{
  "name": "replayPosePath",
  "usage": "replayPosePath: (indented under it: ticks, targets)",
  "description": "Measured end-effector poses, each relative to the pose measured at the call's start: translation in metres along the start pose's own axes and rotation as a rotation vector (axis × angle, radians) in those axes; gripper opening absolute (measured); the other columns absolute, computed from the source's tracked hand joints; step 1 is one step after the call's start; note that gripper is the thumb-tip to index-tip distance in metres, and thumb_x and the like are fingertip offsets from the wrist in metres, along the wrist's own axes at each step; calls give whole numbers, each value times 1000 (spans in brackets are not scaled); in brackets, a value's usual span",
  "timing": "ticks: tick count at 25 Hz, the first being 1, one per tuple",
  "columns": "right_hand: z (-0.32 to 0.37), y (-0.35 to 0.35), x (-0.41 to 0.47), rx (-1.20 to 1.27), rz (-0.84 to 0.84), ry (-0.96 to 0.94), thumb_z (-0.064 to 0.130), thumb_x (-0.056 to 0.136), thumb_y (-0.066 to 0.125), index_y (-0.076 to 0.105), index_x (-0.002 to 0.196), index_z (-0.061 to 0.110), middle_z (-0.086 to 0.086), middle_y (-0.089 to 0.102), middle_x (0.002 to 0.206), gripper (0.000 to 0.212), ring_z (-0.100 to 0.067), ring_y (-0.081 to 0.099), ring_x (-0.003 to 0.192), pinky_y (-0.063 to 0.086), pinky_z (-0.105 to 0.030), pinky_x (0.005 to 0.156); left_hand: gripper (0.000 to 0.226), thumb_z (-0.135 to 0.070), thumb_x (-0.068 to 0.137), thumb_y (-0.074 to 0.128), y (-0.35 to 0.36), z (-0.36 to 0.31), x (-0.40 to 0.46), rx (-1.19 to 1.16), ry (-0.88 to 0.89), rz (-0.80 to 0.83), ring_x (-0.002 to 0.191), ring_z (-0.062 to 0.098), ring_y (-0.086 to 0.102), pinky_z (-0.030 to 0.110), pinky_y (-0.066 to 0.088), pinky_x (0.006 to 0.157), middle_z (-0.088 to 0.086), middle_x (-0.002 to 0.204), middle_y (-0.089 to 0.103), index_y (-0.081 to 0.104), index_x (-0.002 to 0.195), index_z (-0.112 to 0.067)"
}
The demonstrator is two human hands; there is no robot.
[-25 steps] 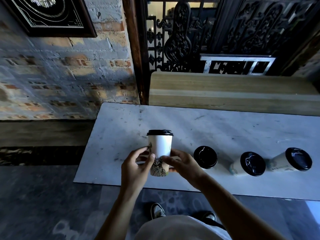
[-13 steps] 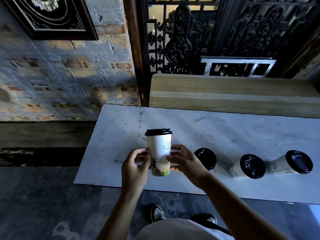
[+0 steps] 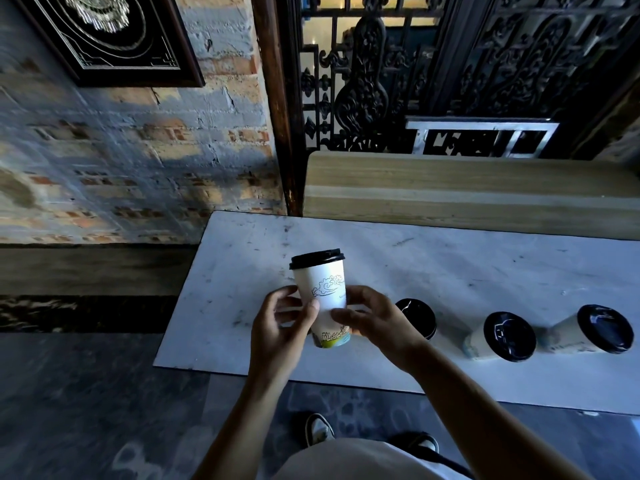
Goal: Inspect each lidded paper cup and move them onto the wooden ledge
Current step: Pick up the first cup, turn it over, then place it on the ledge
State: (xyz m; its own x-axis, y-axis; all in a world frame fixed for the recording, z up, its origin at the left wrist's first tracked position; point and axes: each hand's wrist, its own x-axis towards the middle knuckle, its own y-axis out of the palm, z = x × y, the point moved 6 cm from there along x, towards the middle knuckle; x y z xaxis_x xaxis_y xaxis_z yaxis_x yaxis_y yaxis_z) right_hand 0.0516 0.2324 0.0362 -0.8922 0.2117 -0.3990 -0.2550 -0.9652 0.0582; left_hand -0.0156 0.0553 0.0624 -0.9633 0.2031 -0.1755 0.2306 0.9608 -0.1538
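A white paper cup (image 3: 323,289) with a black lid and printed drawings is held upright above the marble table (image 3: 450,268). My left hand (image 3: 280,323) grips its left side and my right hand (image 3: 374,320) grips its right side, fingers around the lower half. Three more lidded cups stand in a row on the table to the right: one (image 3: 419,315) partly hidden behind my right hand, a middle cup (image 3: 505,336) and a far right cup (image 3: 599,329). The wooden ledge (image 3: 467,188) runs along the table's far edge and carries no cups.
A brick wall (image 3: 121,168) with a dark framed picture (image 3: 104,36) lies to the left. Behind the ledge stands an ornate black iron grille (image 3: 415,64). A dark post (image 3: 277,105) rises at the ledge's left end. My shoes (image 3: 318,431) show below on the stone floor.
The cup has turned in my hands: the cloud drawing now faces me. It has also tilted slightly and sits a little higher in my grip.
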Motion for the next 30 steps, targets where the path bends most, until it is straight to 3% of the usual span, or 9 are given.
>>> replayPosePath:
  ticks: [5,10,15,17,20,24,26,28,30]
  targets:
    - [-4,-4,-1,60,-9,-10,37,68,88,62,127,15,-11,76,120,68,-32,73,112,54,-56,103,24,-27,83,81,-2,0,-1,-9,16,14,85,12,77,49,65,79,-4,96,77,63,97,-20]
    - [-4,-4,1,140,8,-17,23,74,80,64,124,12,-20,72,123,54,-27,68,102,53,-41,85,13,-29,86,78,-7,-1,1,20,81,-23,88,18,76,52,64,77,-4,94,77,67,91,-34]
    - [1,-7,0,102,-10,-62,4,82,75,66,121,6,-23,72,120,40,-25,70,101,58,-40,93,31,2,88,69,-15,8,11,28,66,-97,80,30,74,58,62,75,-1,85,75,67,83,-28]
    - [2,-7,0,66,-15,-85,-6,87,71,65,124,5,-24,70,122,39,-23,70,101,58,-38,92,31,4,88,68,-14,10,13,16,39,-105,79,28,75,53,63,77,4,85,76,69,83,-26]
    - [5,-9,-1,51,-48,-84,-12,84,72,63,129,9,-22,66,123,50,-24,69,100,59,-35,87,26,0,88,71,-12,10,11,-26,-8,-112,75,12,74,38,60,78,-4,80,79,71,84,-26]
    - [7,-6,-2,11,-59,-71,3,79,82,63,136,16,-8,67,126,61,-26,71,100,61,-40,92,18,-2,86,75,-2,5,6,-61,-27,-65,79,2,74,22,58,76,-13,81,79,72,90,-19]
    - [9,-3,-2,20,-31,-102,5,79,82,68,131,17,-7,71,125,55,-34,73,98,58,-47,96,19,0,85,76,5,1,2,-67,-21,-44,75,-4,72,12,54,71,-18,77,79,70,88,-17]
    - [11,-4,-3,69,-30,-115,0,81,79,68,131,16,-11,73,122,53,-39,73,99,59,-46,95,19,1,83,77,10,-2,-1,-71,-21,-34,73,-5,72,10,54,69,-18,75,78,69,88,-15]
    - [10,-7,-2,141,-39,-99,-1,82,76,64,136,13,-15,73,121,57,-35,74,96,63,-38,85,18,0,83,78,11,-3,-4,-83,-29,-33,73,-5,73,12,55,68,-12,75,79,68,95,-9]
